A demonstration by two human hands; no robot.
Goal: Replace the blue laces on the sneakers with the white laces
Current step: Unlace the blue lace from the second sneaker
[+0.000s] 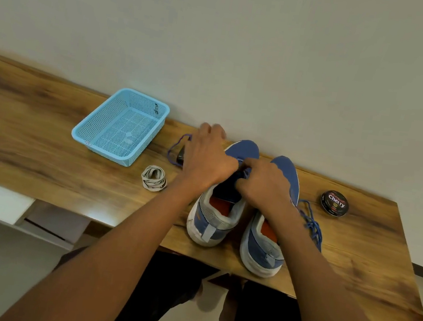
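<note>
Over the left sneaker (218, 210), both hands' fingers (252, 163) pinching blue lace (244, 171)

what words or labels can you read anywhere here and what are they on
"Cherry" on the lid of the round black polish tin; the smaller print beneath it is too blurred to read.
A dark mark on the far wall of the blue plastic basket: too small to read.
Nothing legible on the sneakers.

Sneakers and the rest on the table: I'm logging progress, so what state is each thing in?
Left sneaker: upright, both hands at its laces.
Right sneaker: upright, blue lace loose beside it.
White laces: bundled, untouched.
Basket: upright.
Polish tin: closed.
Left hand: curled.
Right hand: curled.
</note>
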